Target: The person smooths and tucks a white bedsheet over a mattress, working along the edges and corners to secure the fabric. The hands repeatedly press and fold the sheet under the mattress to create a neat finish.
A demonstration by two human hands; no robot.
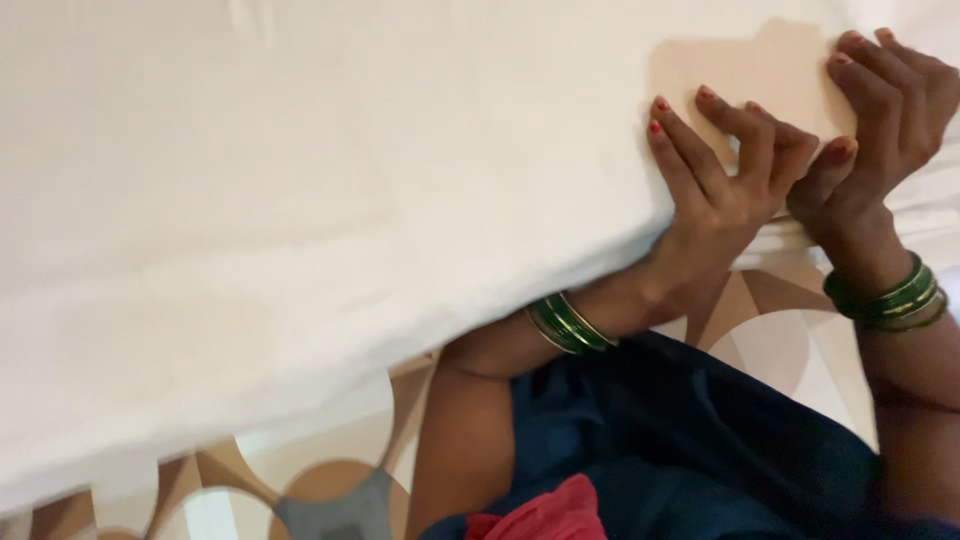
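Two hands work at the corner of a white sheet (300,200) stretched over a mattress edge. Nearest the camera: a scrap of red cloth (545,515) at the bottom edge, then dark blue garment fabric (690,440) over the person's lap or legs. Under that, a patterned floor (330,490) with brown, cream and grey curved shapes. Green bangles with gold trim ride on both wrists, left set (568,324) and right set (890,298).

Further out, the left hand (725,185) comes up from below the mattress edge, fingers spread and bent, tips pressing into the sheet's top face while the palm hooks the edge. Looks like it pins the fabric flat so it stays taut at the corner. Fingers apart, not closed round anything; no pinch visible, just pressing contact.

Right hand (880,130) sits just beside it, touching or nearly touching at the thumb. Its fingers curl over the sheet near the corner, thumb tucked low toward the edge. Appears to bunch or hold fabric, but whether cloth is actually clamped between thumb and fingers is hidden; cannot tell.

Farthest: sheet runs smooth and blurred to the upper left. A slightly darker tan patch (740,70) shows just above the hands, probably shadow.
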